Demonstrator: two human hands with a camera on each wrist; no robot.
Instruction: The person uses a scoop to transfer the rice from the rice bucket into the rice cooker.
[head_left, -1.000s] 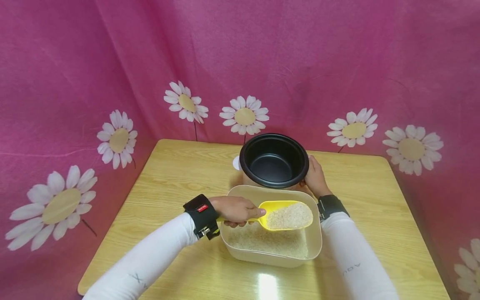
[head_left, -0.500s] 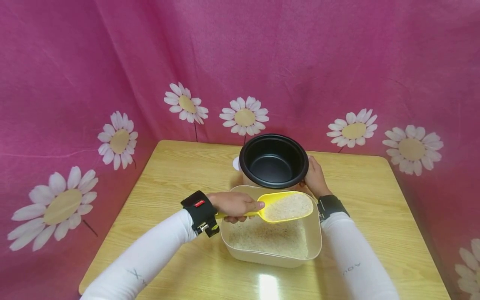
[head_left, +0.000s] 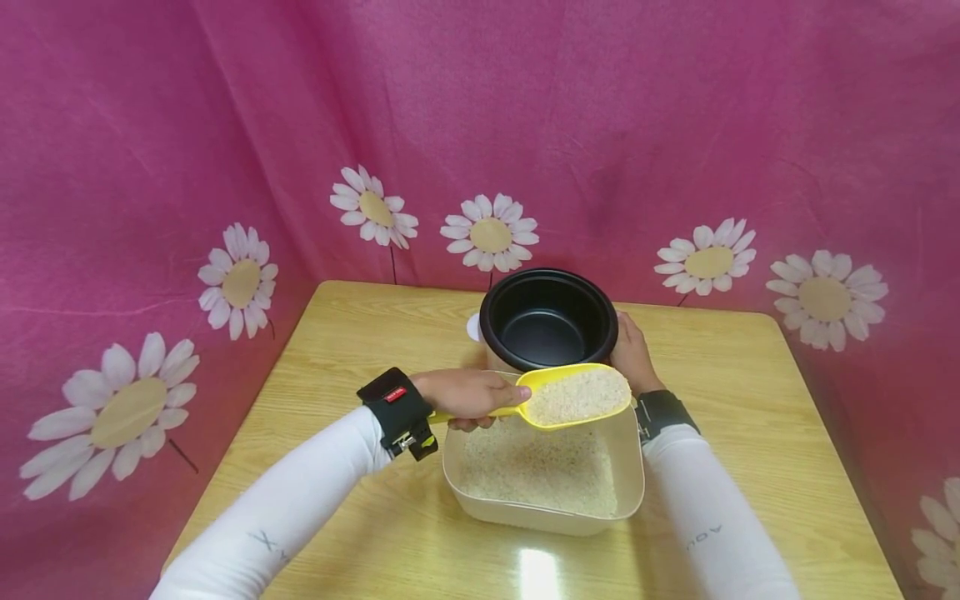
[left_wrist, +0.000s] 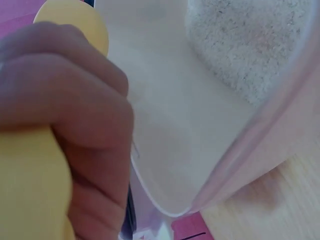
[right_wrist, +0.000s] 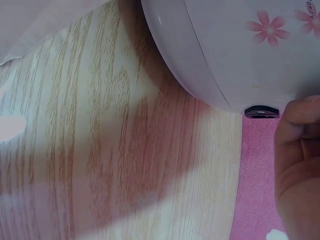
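Observation:
My left hand point(head_left: 468, 396) grips the handle of a yellow scoop point(head_left: 557, 427), fingers wrapped round it. Pale rice grains point(head_left: 581, 396) lie heaped in the scoop, which hangs above the far side of a cream bin point(head_left: 536, 521). More rice point(left_wrist: 250, 45) covers the bin's floor in the left wrist view. Behind the bin stands a white rice cooker point(right_wrist: 220, 45) with pink flowers, its lid not in view. Its black inner pot point(head_left: 543, 337) shows a bare bottom. At the cooker's right side, my right hand point(head_left: 632, 358) holds on with curled fingers; the gripped part is hidden.
Bin and cooker stand close together on a wooden table point(head_left: 360, 350). A white handle point(head_left: 473, 327) juts from the cooker's left side. Pink cloth point(head_left: 600, 125) printed with daisies hangs behind the table and along both sides.
The left hand has raised the loaded scoop and shifted it away from me, from over the bin's middle to its far rim beside the cooker. The right hand has stayed put.

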